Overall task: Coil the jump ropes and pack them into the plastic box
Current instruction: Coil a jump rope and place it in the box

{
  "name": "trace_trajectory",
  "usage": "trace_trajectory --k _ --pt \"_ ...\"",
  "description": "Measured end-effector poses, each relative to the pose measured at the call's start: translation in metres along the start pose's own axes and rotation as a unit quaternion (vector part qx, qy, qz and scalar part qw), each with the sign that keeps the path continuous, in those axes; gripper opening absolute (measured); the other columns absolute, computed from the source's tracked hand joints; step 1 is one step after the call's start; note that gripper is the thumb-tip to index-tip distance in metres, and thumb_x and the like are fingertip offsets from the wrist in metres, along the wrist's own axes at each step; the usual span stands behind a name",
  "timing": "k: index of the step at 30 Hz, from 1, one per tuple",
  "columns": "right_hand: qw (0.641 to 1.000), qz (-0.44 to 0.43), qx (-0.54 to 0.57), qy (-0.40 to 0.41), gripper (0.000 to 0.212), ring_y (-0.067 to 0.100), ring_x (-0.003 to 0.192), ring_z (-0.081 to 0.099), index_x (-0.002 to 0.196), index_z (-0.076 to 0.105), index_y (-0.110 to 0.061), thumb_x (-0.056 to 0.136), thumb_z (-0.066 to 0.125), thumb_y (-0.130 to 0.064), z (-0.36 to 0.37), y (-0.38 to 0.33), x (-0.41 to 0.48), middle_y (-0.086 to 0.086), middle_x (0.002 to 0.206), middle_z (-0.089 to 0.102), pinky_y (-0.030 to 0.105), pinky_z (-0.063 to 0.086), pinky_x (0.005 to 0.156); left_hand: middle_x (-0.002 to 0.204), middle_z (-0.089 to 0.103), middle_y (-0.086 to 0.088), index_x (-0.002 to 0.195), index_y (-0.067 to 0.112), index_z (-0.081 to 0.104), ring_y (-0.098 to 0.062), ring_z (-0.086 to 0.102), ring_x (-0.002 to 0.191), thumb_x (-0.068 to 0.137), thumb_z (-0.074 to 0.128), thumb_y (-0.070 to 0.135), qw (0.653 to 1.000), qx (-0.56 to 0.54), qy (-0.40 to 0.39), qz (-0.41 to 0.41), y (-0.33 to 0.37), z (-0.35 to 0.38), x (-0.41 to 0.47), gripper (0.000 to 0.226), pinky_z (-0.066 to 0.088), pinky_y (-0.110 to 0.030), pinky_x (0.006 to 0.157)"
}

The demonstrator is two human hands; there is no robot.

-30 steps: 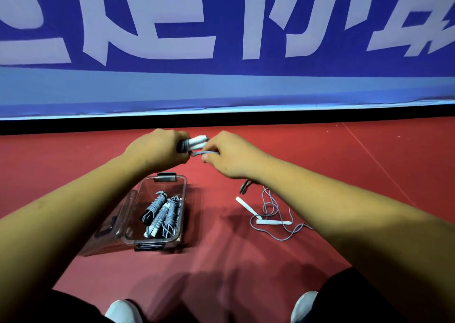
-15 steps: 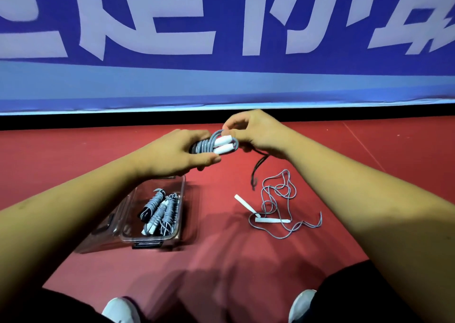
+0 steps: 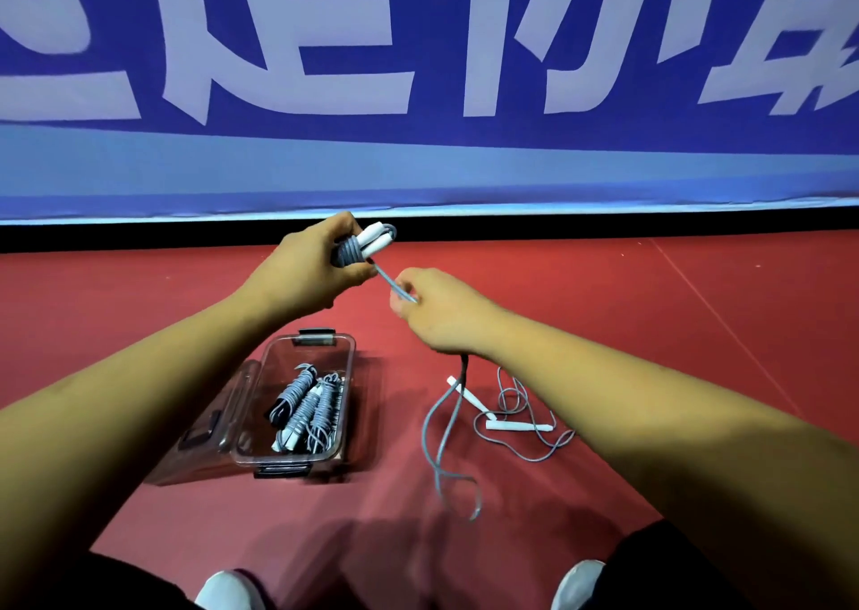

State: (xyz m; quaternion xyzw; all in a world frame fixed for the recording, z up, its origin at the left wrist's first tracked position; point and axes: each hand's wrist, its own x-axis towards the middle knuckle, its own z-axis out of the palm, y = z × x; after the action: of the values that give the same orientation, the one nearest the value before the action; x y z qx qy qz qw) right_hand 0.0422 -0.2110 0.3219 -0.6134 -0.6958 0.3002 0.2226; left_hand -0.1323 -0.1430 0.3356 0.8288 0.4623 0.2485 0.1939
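Note:
My left hand (image 3: 307, 265) grips a grey jump rope bundle (image 3: 360, 247) with two white handles, held up in front of me. A strand of that rope runs down-right into my right hand (image 3: 439, 309), which pinches it; the loose end (image 3: 446, 442) hangs below that hand in a loop. On the floor under my left arm stands a clear plastic box (image 3: 346, 354), open, with several coiled grey ropes (image 3: 307, 407) inside. A second, uncoiled jump rope (image 3: 516, 419) with white handles lies on the floor to the right of the box.
The box's clear lid (image 3: 209, 428) leans against its left side. The floor is a red mat (image 3: 650, 312); a blue banner wall (image 3: 418, 98) stands just behind it. My two white shoes (image 3: 227, 591) show at the bottom edge.
My right hand has come down and to the right, pulling a strand taut from the bundle. My left hand rose and tilted the bundle upward. The loose end now dangles lower.

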Motion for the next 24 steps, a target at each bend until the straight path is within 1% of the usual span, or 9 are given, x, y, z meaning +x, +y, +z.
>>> trace_trajectory --k 2,6,9,11,13,16,18,21,24 --pt "0.999 0.009 -0.03 0.0 0.019 0.022 0.07 0.05 0.092 0.064 -0.007 0.097 0.05 -0.02 0.004 -0.002 -0.001 0.006 0.084 0.06 0.029 0.035 0.059 0.078 0.065 0.0 0.091 0.025 0.05 -0.025 0.061 0.059 0.083 0.075 0.031 0.997 0.082 0.013 -0.009 -0.008 -0.001 0.001 0.027 0.051 -0.038 0.058" --pt "0.996 -0.052 -0.075 -0.018 0.031 0.02 0.063 0.042 0.088 0.069 0.002 0.095 0.056 -0.025 -0.004 -0.011 -0.005 0.02 0.073 0.058 0.035 0.039 0.058 0.08 0.064 -0.003 0.089 0.032 0.051 -0.031 0.058 0.072 0.08 0.068 0.035 0.974 0.219 -0.039 -0.035 -0.014 0.0 -0.004 0.019 0.051 -0.037 0.064" --pt "0.989 -0.106 -0.105 0.009 0.03 0.019 0.055 0.04 0.074 0.068 -0.002 0.092 0.059 -0.023 -0.02 -0.019 -0.003 0.009 0.059 0.051 0.03 0.032 0.052 0.069 0.059 0.006 0.071 0.04 0.05 -0.026 0.059 0.069 0.074 0.061 0.041 0.96 0.255 -0.116 -0.021 0.0 0.005 -0.01 0.012 0.054 -0.036 0.064" --pt "0.986 -0.124 -0.109 0.038 0.029 0.018 0.059 0.05 0.064 0.065 -0.012 0.091 0.061 -0.023 -0.029 -0.015 0.001 0.004 0.06 0.059 0.028 0.041 0.058 0.061 0.055 0.009 0.065 0.042 0.047 -0.022 0.057 0.065 0.073 0.064 0.048 0.952 0.259 -0.164 0.002 0.011 0.009 -0.014 0.02 0.052 -0.034 0.063" --pt "0.986 -0.126 -0.094 0.063 0.022 0.018 0.07 0.06 0.069 0.069 -0.016 0.088 0.063 -0.025 -0.036 -0.008 0.005 0.001 0.069 0.068 0.032 0.049 0.068 0.054 0.05 0.007 0.065 0.034 0.048 -0.019 0.052 0.059 0.071 0.066 0.07 0.946 0.259 -0.193 0.03 0.024 0.011 -0.019 0.04 0.048 -0.033 0.06" --pt "0.99 -0.116 -0.036 0.077 0.014 0.015 0.072 0.063 0.078 0.074 -0.016 0.087 0.068 -0.024 -0.044 0.0 0.008 -0.003 0.074 0.071 0.031 0.048 0.069 0.047 0.042 0.003 0.07 0.02 0.056 -0.014 0.042 0.048 0.064 0.052 0.087 0.959 0.201 -0.191 0.053 0.038 0.011 -0.024 0.067 0.037 -0.034 0.054" --pt "0.99 -0.107 0.035 0.087 0.012 0.017 0.063 0.059 0.08 0.074 -0.012 0.085 0.072 -0.023 -0.05 0.005 0.009 -0.003 0.069 0.069 0.03 0.045 0.063 0.047 0.044 0.004 0.075 0.018 0.06 -0.011 0.04 0.044 0.076 0.063 0.069 0.975 0.103 -0.188 0.054 0.04 0.007 -0.024 0.051 0.035 -0.03 0.05" --pt "0.979 -0.046 0.187 0.061 0.012 0.012 0.044 0.033 0.082 0.066 -0.011 0.09 0.068 -0.019 -0.051 0.017 0.009 -0.001 0.054 0.049 0.022 0.028 0.045 0.057 0.057 0.004 0.091 0.024 0.065 -0.016 0.049 0.048 0.086 0.073 0.042 0.973 -0.099 -0.205 0.036 0.038 0.001 -0.022 0.02 0.039 -0.023 0.046" --pt "0.949 0.026 0.312 -0.035 0.011 0.008 0.043 0.025 0.093 0.062 -0.016 0.099 0.053 -0.015 -0.037 0.025 0.01 0.002 0.059 0.042 0.017 0.021 0.043 0.066 0.061 -0.007 0.105 0.032 0.058 -0.019 0.043 0.047 0.088 0.072 0.031 0.97 -0.191 -0.15 0.014 0.038 0.0 -0.02 0.023 0.035 -0.022 0.039"
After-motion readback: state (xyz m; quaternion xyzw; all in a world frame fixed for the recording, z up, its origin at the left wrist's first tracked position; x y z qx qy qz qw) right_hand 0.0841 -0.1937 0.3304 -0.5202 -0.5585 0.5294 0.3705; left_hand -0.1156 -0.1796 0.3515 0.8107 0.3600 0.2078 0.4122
